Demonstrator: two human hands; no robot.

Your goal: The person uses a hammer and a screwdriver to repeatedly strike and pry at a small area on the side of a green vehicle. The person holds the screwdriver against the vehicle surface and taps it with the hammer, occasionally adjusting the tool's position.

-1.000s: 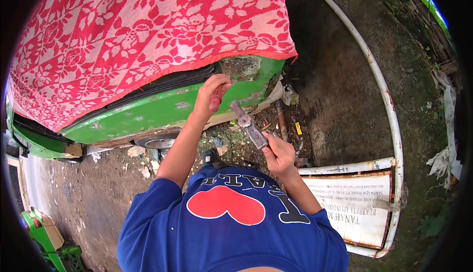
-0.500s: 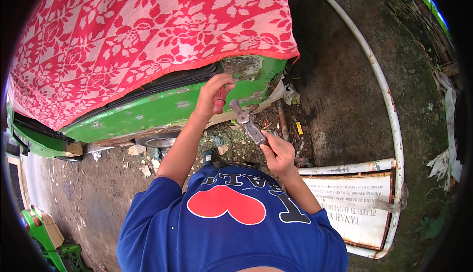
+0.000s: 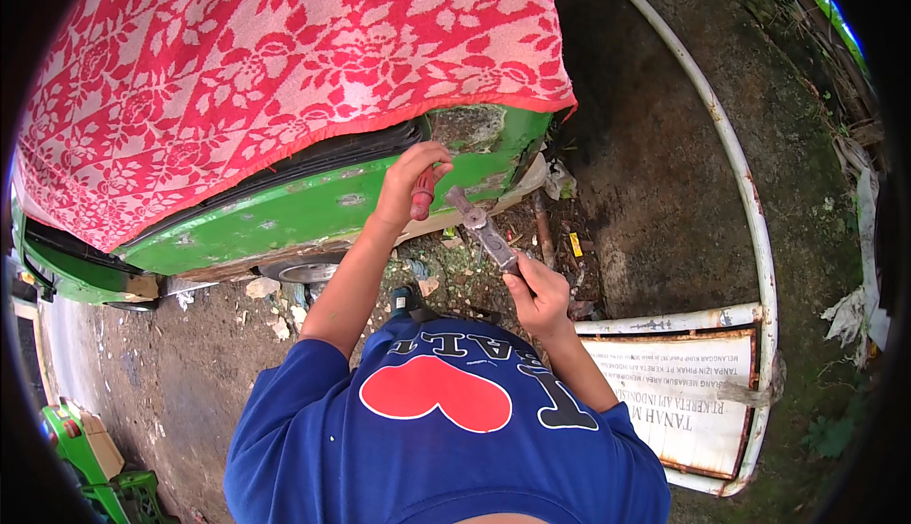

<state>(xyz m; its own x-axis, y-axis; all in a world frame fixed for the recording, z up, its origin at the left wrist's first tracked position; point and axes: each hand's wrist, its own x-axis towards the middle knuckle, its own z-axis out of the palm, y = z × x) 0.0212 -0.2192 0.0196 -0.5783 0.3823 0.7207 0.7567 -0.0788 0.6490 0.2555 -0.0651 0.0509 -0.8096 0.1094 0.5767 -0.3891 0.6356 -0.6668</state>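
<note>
My left hand (image 3: 411,173) grips a tool with a red handle (image 3: 421,203), held against or just in front of the green car body (image 3: 294,208) near its scraped, rusty corner patch (image 3: 467,128); the tool's tip is hidden. My right hand (image 3: 540,298) is closed on a worn metal hammer (image 3: 483,230), whose head points up and left, close beside the red handle. A red and pink floral cloth (image 3: 285,40) drapes over the top of the car.
A long white metal pipe frame (image 3: 728,133) with a rusty white sign (image 3: 678,372) lies on the right. Debris and stones (image 3: 262,289) lie below the car beside its wheel (image 3: 308,274). Green car parts (image 3: 76,453) sit at the lower left.
My left hand has shifted slightly right and up with the red handle since a second ago. The hammer has moved only very slightly.
</note>
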